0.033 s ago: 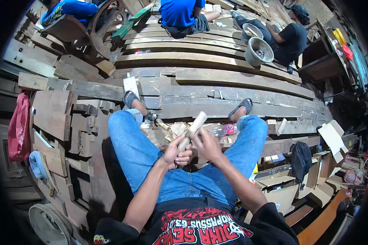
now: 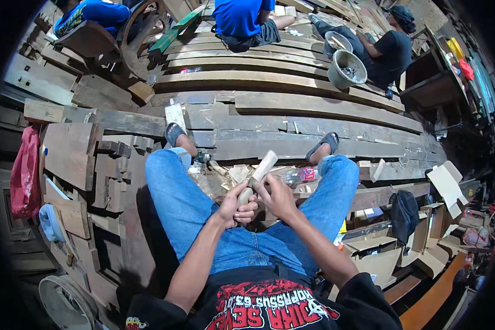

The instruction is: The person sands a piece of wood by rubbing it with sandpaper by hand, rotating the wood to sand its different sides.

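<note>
Wooden stick [image 2: 267,164] sits between the knees [image 2: 168,168] — left grip [image 2: 234,208] wrapped round its lower end, right grip [image 2: 279,199] pinched near its middle — so sloppy pressure could twist it loose into the scraps [image 2: 237,174].

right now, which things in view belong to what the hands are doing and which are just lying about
In use:
- pale wood piece, gripped by the left hand
- right hand, fingertips at the wood

Just about:
- red cloth, hanging at left
- cardboard, right
- plastic bottle, between the feet
</note>
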A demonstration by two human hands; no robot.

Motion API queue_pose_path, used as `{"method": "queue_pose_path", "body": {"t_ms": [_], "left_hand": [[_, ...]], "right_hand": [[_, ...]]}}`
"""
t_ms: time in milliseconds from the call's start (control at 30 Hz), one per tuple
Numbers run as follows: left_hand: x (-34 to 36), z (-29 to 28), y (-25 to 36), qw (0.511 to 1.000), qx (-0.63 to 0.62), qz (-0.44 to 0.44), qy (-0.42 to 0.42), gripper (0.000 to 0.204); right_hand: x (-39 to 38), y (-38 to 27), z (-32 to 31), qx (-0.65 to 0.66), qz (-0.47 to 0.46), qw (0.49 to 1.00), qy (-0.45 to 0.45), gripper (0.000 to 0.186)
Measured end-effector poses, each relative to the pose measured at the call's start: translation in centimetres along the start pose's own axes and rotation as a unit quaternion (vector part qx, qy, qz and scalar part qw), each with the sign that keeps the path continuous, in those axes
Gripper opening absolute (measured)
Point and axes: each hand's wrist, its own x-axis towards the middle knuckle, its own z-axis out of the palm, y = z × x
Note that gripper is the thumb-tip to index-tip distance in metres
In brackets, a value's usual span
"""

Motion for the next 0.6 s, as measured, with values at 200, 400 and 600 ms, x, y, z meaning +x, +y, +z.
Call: {"method": "queue_pose_path", "body": {"t_ms": [200, 400, 600], "left_hand": [[0.1, 1.2, 0.0, 1.0, 0.001, 0.017, -0.014, 0.05], [0.2, 1.6, -0.3, 0.998, 0.059, 0.011, 0.001, 0.046], [1.0, 0.7, -0.9, 0.991, 0.098, 0.07, 0.053, 0.052]], "right_hand": [[1.3, 2.3, -0.3, 0.148, 0.139, 0.977, 0.069, 0.058], [1.9, 3.2, -1.7, 0.135, 0.191, 0.969, 0.084, 0.064], [1.2, 2.5, -1.7, 0.123, 0.156, 0.979, 0.045, 0.068]]}}
